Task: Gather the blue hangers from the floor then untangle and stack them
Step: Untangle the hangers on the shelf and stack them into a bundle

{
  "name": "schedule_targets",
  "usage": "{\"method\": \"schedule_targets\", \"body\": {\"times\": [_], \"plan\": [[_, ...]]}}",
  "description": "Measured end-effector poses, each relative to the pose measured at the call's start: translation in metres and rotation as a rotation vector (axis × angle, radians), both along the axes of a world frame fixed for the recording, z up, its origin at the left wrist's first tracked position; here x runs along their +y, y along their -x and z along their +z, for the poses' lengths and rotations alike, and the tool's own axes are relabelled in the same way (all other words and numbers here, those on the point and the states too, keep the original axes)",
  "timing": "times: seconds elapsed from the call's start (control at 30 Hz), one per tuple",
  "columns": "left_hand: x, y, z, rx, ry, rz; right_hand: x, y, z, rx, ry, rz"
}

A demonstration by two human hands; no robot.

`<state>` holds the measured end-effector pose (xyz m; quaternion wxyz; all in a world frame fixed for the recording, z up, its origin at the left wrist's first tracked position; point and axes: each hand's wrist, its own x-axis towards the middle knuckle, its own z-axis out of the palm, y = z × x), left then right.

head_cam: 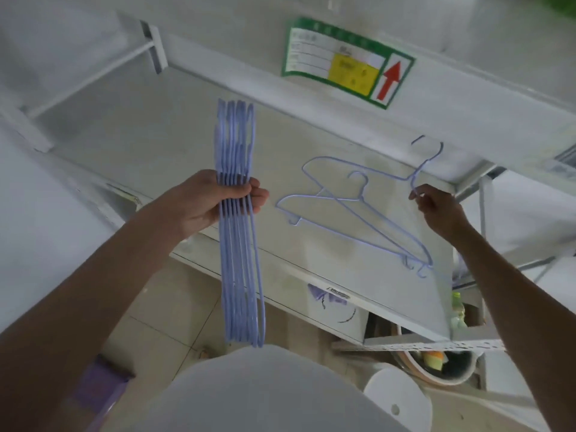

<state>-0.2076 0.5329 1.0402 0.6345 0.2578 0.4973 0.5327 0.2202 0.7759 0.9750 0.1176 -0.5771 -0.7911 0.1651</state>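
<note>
Above the pale shelf (174,145), I see my left hand (212,201) wrapped around a stack (238,219) of blue hangers, fingers curled tight across the bundle near its upper third. The stack stands nearly upright, seen edge-on, its lower end hanging past the shelf's front edge toward my white shirt (265,391).

To the right, my right hand (439,210) pinches the neck of one hanger (417,173), thumb and fingertips closed on the wire just below its hook. That hook curls up close to the beam (374,120) above the shelf (whether it touches the beam I cannot tell). The hanger's body runs leftward and down over the shelf surface. A second hanger (358,198) lies flat on the shelf beneath it, the two crossing each other; their lower ends sit near the shelf's right front corner.

On the beam is a green label (346,60) with a yellow patch and a red arrow. Below the shelf, on the tiled floor, a round white stool (396,400) sits beside a bin (436,366).
</note>
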Motion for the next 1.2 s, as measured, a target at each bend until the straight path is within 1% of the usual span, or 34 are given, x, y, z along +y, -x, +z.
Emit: {"method": "schedule_targets", "body": {"times": [0.1, 0.23, 0.37, 0.43, 0.5, 0.6, 0.67, 0.73, 0.83, 0.93, 0.97, 1.03, 1.1, 1.13, 1.2], "plan": [[0.002, -0.012, -0.001, 0.016, 0.012, 0.017, 0.011, 0.005, -0.011, 0.034, 0.091, 0.075], [0.013, -0.029, 0.001, 0.03, 0.055, 0.051, 0.018, 0.012, -0.029, -0.093, 0.179, 0.153], [0.023, -0.048, 0.001, 0.022, 0.066, 0.088, 0.024, 0.021, -0.036, -0.059, 0.22, 0.216], [0.022, -0.055, 0.003, 0.026, 0.059, 0.098, 0.028, 0.023, -0.036, -0.008, 0.258, 0.241], [0.017, -0.058, 0.004, 0.028, 0.057, 0.112, 0.036, 0.023, -0.031, 0.083, 0.273, 0.265], [0.006, -0.057, 0.008, 0.065, 0.067, 0.143, 0.054, 0.023, -0.022, 0.185, 0.338, 0.306], [0.001, -0.055, 0.011, 0.084, 0.083, 0.171, 0.06, 0.027, -0.025, 0.129, 0.41, 0.351], [-0.002, -0.051, 0.015, 0.082, 0.099, 0.19, 0.061, 0.033, -0.035, 0.015, 0.435, 0.411], [-0.001, -0.045, 0.02, 0.08, 0.103, 0.217, 0.058, 0.044, -0.055, -0.164, 0.385, 0.432], [-0.001, -0.043, 0.018, 0.077, 0.094, 0.245, 0.051, 0.049, -0.067, -0.278, 0.307, 0.404], [-0.001, -0.042, 0.017, 0.065, 0.093, 0.252, 0.048, 0.05, -0.069, -0.325, 0.262, 0.395], [-0.005, -0.038, 0.013, 0.061, 0.096, 0.251, 0.044, 0.05, -0.07, -0.408, 0.109, 0.361], [-0.01, -0.034, 0.01, 0.087, 0.111, 0.207, 0.043, 0.05, -0.072, -0.434, -0.037, 0.328], [-0.012, -0.032, 0.008, 0.101, 0.12, 0.184, 0.043, 0.051, -0.073, -0.421, -0.063, 0.308], [-0.016, -0.031, 0.003, 0.114, 0.135, 0.153, 0.044, 0.051, -0.075, -0.42, -0.05, 0.253]]}}
